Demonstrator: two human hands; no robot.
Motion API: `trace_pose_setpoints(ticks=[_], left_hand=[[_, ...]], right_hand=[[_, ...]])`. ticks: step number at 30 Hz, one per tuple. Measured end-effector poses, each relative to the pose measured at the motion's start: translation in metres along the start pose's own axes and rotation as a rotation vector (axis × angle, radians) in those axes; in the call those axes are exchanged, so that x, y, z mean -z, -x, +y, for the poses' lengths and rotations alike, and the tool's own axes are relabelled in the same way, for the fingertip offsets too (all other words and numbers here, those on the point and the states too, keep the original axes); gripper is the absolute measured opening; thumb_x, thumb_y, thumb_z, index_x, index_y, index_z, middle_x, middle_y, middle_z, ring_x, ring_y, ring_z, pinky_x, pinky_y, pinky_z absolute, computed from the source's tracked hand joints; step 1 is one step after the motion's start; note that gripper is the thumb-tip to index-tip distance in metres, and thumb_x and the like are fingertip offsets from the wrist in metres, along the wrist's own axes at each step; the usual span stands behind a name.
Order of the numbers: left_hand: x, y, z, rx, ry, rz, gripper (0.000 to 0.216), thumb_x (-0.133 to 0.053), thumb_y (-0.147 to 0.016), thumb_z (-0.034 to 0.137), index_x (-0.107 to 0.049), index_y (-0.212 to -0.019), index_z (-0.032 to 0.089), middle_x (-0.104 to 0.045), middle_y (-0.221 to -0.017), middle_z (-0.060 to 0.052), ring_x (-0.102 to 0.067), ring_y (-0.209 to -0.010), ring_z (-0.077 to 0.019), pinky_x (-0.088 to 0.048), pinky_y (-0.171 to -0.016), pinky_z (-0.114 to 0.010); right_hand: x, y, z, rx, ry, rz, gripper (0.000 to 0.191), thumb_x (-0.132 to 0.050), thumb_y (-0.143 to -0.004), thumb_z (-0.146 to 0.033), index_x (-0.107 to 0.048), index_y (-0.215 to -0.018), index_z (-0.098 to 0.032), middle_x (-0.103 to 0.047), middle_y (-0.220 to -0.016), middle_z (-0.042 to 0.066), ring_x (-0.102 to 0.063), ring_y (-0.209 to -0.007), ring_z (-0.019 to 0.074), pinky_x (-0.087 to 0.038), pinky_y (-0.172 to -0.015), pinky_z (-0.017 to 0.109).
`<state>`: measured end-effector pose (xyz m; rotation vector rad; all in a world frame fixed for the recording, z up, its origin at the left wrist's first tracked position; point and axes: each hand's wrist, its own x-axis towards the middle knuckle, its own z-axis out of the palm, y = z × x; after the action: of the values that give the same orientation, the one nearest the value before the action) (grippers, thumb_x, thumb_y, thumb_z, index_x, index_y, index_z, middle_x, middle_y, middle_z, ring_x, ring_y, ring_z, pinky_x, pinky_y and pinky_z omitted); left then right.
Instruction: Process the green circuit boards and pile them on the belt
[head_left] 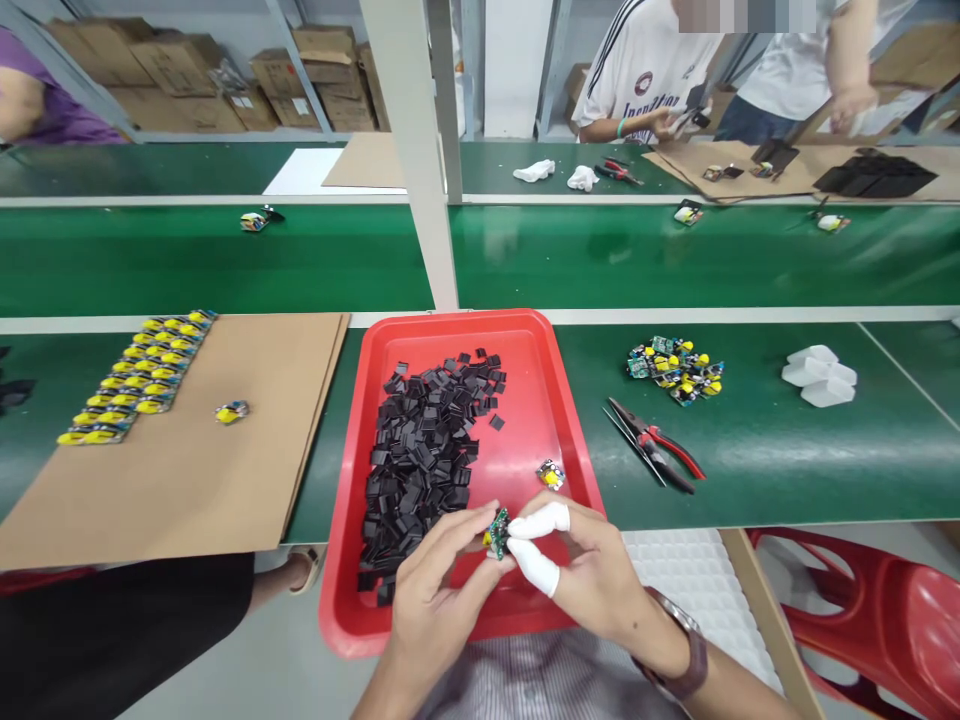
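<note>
A small green circuit board (499, 533) with a yellow part is held over the near end of the red tray (555, 400). My left hand (446, 575) pinches it between thumb and fingers. From the other side, my right hand (577, 560) has its thumb and forefinger, both in white finger covers, closed at the board's edge. Whether a further tiny piece sits between those fingertips is hidden. Many small black plastic pieces (424, 440) lie heaped in the tray's left half. Another small board with a yellow part (551, 474) rests in the tray, just beyond my right hand.
Right of the tray lie pliers (667, 450), tweezers (634, 445), a pile of boards (675, 368) and white plastic pieces (819, 376). Rows of boards (139, 380) sit on cardboard (225, 480) at left. A green conveyor belt (540, 260) runs behind; people work across it. A red stool (885, 610) stands right.
</note>
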<state>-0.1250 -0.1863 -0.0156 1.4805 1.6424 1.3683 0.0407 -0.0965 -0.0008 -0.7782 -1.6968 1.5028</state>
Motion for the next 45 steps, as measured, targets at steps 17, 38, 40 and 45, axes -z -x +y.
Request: trace_pose_setpoints(ticks=[17, 38, 40, 45], left_hand=[[-0.007, 0.003, -0.001, -0.179, -0.070, 0.074, 0.044, -0.080, -0.083, 0.006, -0.072, -0.124, 0.022, -0.076, -0.115, -0.007, -0.076, -0.101, -0.0206, -0.066, -0.089, -0.033], [-0.012, -0.002, 0.009, -0.205, -0.163, -0.015, 0.046, -0.072, -0.090, 0.006, -0.067, -0.132, 0.023, -0.072, -0.120, -0.008, -0.074, -0.104, -0.0220, -0.065, -0.089, -0.036], [-0.013, -0.002, 0.009, -0.207, -0.169, -0.036, 0.048, -0.069, -0.092, 0.006, -0.064, -0.136, 0.024, -0.071, -0.123, -0.008, -0.073, -0.106, -0.0223, -0.065, -0.091, -0.037], [-0.018, -0.001, 0.011, -0.194, -0.187, -0.054, 0.046, -0.071, -0.092, 0.008, -0.064, -0.135, 0.022, -0.071, -0.121, -0.009, -0.072, -0.105, -0.0223, -0.065, -0.089, -0.039]], right_hand=[[0.008, -0.005, 0.003, -0.047, -0.006, -0.062, 0.011, -0.072, -0.086, -0.012, -0.074, -0.090, -0.022, -0.071, -0.084, 0.002, -0.067, -0.075, 0.0161, -0.056, -0.072, 0.029], [0.024, -0.016, 0.017, -0.323, -0.314, -0.218, 0.020, -0.084, -0.080, -0.038, -0.078, -0.089, -0.020, -0.074, -0.081, 0.002, -0.071, -0.069, 0.0164, -0.061, -0.071, 0.030], [0.026, -0.016, 0.018, -0.331, -0.311, -0.211, 0.023, -0.086, -0.079, -0.039, -0.079, -0.089, -0.020, -0.074, -0.080, 0.002, -0.072, -0.069, 0.0166, -0.062, -0.071, 0.031], [0.033, -0.015, 0.019, -0.295, -0.245, -0.230, 0.020, -0.087, -0.079, -0.038, -0.079, -0.087, -0.021, -0.075, -0.082, 0.002, -0.071, -0.073, 0.0168, -0.062, -0.072, 0.030]])
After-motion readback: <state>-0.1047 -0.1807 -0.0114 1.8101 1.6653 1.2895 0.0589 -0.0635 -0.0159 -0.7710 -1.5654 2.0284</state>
